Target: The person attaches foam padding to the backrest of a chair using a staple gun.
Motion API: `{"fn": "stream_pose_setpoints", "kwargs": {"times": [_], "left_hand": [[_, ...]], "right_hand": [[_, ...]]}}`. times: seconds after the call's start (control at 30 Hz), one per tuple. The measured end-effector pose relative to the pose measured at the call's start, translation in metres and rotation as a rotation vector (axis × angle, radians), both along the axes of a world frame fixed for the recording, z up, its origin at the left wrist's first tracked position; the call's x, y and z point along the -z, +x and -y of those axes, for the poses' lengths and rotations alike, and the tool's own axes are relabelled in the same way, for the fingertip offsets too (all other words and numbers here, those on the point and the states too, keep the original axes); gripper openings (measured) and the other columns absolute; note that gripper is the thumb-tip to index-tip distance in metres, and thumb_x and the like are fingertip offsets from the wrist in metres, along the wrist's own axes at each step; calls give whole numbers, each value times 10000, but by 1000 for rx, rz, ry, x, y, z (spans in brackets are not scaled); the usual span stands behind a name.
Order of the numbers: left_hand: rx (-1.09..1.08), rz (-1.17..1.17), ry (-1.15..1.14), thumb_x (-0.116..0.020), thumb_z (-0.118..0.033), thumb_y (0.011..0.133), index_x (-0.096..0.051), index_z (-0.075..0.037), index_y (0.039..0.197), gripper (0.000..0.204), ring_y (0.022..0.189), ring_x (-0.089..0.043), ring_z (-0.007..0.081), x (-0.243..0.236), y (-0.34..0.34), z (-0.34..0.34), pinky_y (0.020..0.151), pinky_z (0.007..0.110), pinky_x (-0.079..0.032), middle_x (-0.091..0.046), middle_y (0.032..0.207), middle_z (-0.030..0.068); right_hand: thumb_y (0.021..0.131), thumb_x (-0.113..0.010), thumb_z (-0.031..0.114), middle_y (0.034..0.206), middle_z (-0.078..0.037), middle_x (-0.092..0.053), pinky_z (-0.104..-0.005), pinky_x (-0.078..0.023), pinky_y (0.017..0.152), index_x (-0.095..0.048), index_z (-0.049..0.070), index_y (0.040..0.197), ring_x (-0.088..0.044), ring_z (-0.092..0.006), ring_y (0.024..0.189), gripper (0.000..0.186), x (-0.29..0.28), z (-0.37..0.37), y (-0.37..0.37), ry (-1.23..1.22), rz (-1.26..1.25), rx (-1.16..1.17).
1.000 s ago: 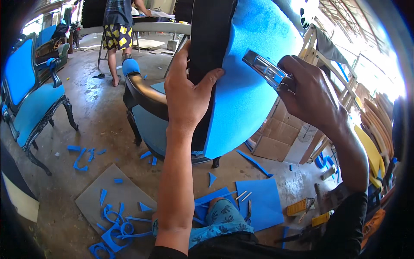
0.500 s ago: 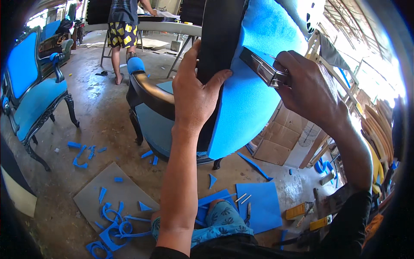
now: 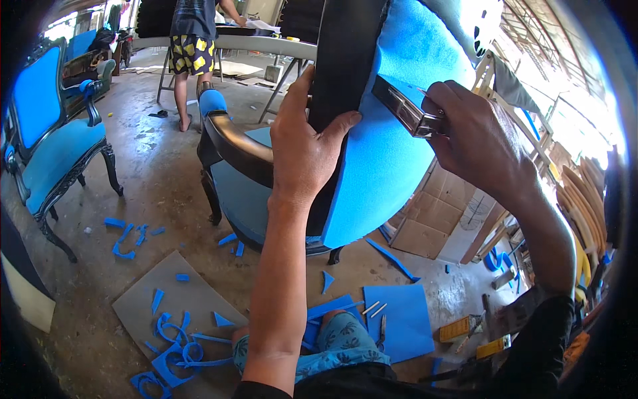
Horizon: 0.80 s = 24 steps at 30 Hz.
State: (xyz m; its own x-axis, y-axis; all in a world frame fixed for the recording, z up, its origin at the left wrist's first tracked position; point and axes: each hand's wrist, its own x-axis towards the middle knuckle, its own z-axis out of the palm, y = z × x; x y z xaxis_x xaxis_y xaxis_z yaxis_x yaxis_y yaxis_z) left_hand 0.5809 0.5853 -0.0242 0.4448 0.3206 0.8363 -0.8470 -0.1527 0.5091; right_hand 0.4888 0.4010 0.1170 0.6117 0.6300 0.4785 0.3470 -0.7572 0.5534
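Observation:
My left hand is wrapped round the black frame of an upright chair back. Its thumb presses on the near edge of a blue foam sheet that covers the panel beside the frame. A silver staple gun is gripped in my right hand. Its nose rests at or very near the foam close to the frame, just right of my left thumb; I cannot tell if it touches. Below the left wrist, a dark wooden armrest curves toward a blue pad.
Another blue-upholstered chair stands left. A person works at a table behind. Blue foam scraps lie on a grey board; a blue sheet with scissors lies near my knees. Cardboard leans at right.
Both hands, the staple gun and the chair back appear slightly further right and lower in view. My grip on the frame and on the staple gun is the same.

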Motion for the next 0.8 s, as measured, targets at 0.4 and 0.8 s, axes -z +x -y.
{"fn": "stream_pose_setpoints", "kwargs": {"times": [0.4,0.8], "left_hand": [[10,-7,-11,-890,-121,790,-550,23,1385,700,1116,-713,377,0,1,-1,953,443,-581,-705,1197,244],[102,11,-71,-902,-73,756,-562,2,1369,705,1047,-729,324,-3,2,3,891,403,-599,-715,1175,205]], "right_hand": [[892,-755,127,923,-174,-722,-386,-608,664,-669,-2,1039,-737,-282,739,213,-5,-19,1,-71,21,93],[847,-757,115,747,-121,-683,-383,-549,570,-668,27,859,-680,-251,617,126,-16,-2,29,-149,70,-202]]}}
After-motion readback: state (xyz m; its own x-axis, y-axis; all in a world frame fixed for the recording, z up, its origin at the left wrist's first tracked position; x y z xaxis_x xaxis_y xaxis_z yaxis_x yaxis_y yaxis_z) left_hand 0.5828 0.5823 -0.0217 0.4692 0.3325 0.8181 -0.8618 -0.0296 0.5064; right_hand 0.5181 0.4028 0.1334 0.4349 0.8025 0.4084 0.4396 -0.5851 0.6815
